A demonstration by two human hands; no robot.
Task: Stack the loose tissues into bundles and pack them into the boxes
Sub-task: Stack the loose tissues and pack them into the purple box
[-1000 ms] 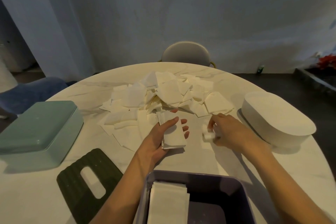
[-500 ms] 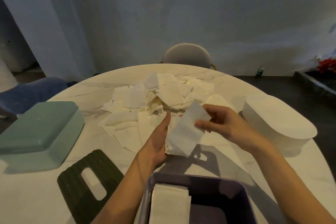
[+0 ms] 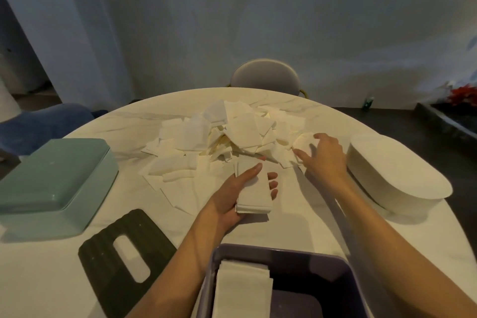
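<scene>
- Left hand point(image 3: 229, 201) is palm-up just above the bench point(image 3: 296, 214), holding a neat bundle of tissues point(image 3: 254, 186). Thumb lies across the top of the bundle, and the fingers point(image 3: 273, 184) curl up around its right edge, so it's gripped from both sides.
- Right hand point(image 3: 324, 156) is out at the right edge of the loose tissue pile point(image 3: 219, 137), palm down, fingers spread and slightly bent over a tissue there. Can't really tell if it has actually gripped that sheet or is only touching it.
- The pile itself is a messy heap in the middle of the round marble-look bench, sheets going every which way.
- Purple box point(image 3: 284, 279) is right at the near edge, open, with a stack of tissues point(image 3: 242, 289) already sitting in its left side.
- Teal box point(image 3: 51, 183) sits on the left of the bench, and a dark green lid point(image 3: 124, 261) with a slot opening lies flat just in front of it.
- White oval box point(image 3: 397, 173) is on the right, close by the right forearm.
- A chair back point(image 3: 265, 76) shows behind the far side of the bench.
</scene>
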